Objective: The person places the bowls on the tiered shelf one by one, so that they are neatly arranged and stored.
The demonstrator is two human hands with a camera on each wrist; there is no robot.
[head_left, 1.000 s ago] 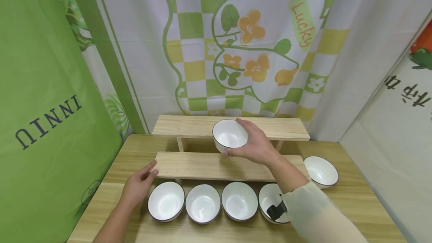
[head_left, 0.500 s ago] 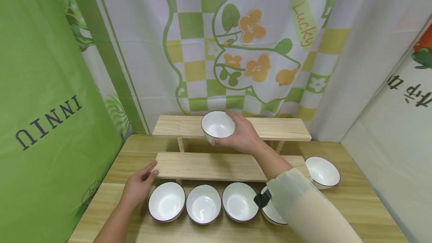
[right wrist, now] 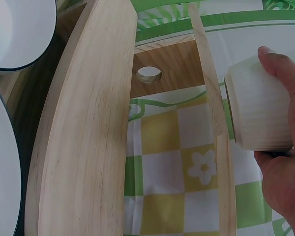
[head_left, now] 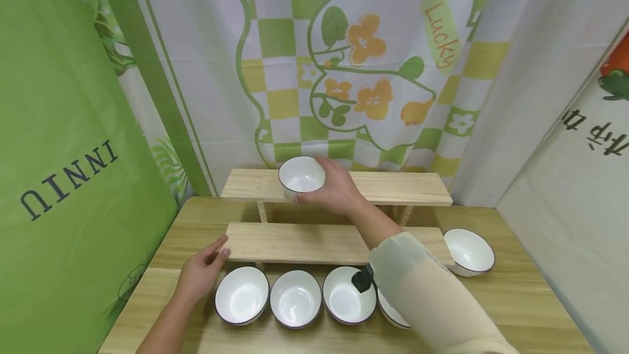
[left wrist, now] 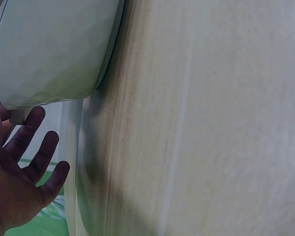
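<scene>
My right hand (head_left: 330,186) grips a white, dark-rimmed bowl (head_left: 301,175) at its right side, with the thumb in front and fingers behind. The bowl is upright over the left part of the upper wooden shelf (head_left: 398,186). In the right wrist view its base (right wrist: 232,113) is very close to the board; contact is unclear. My left hand (head_left: 199,273) pinches the left end of the lower wooden shelf (head_left: 295,240) between thumb and index finger; its other fingers spread in the left wrist view. Several similar bowls (head_left: 242,295) stand in a row before the lower shelf.
Another white bowl (head_left: 470,251) sits at the right end of the lower shelf. My right sleeve (head_left: 417,288) partly covers the rightmost bowl of the row. Behind the wooden table (head_left: 530,288) hangs a patterned curtain (head_left: 280,70), with a green cloth (head_left: 73,124) on the left.
My right hand has carried the bowl left and farther back, from between the two shelves to over the upper one. My left hand has stayed at the lower shelf's end.
</scene>
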